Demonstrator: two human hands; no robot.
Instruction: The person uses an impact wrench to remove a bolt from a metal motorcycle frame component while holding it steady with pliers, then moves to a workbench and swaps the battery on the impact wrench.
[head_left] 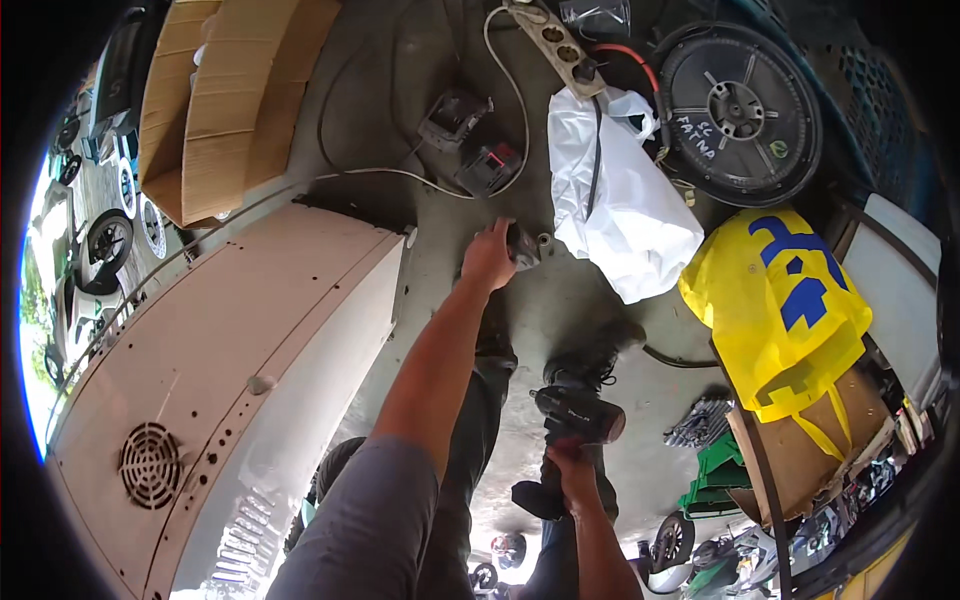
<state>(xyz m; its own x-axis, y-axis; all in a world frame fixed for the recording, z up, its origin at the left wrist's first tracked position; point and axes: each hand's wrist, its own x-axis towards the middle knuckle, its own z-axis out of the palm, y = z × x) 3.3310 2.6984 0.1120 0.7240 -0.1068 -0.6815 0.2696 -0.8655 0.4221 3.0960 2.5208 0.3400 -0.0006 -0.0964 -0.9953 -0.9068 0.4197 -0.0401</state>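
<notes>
My left hand [487, 260] reaches forward over the floor, fingers closed around a small dark grey object [521, 246] whose kind I cannot make out. Beside it on the concrete lies a small ring-shaped metal piece [544, 240]. My right hand [574, 476] grips the handle of a black cordless drill [580, 415], held low in front of my leg with its body pointing right. Just ahead of my left hand, a black and red battery pack [490, 169] rests on the floor against a dark charger [454, 120].
A large beige metal cabinet [215, 330] lies on the left, below an open cardboard box [235, 110]. To the right are a white plastic bag [610, 190], a yellow bag [770, 300] and a round black wheel hub [780, 125]. A power strip [552, 42] and cables cross the far floor.
</notes>
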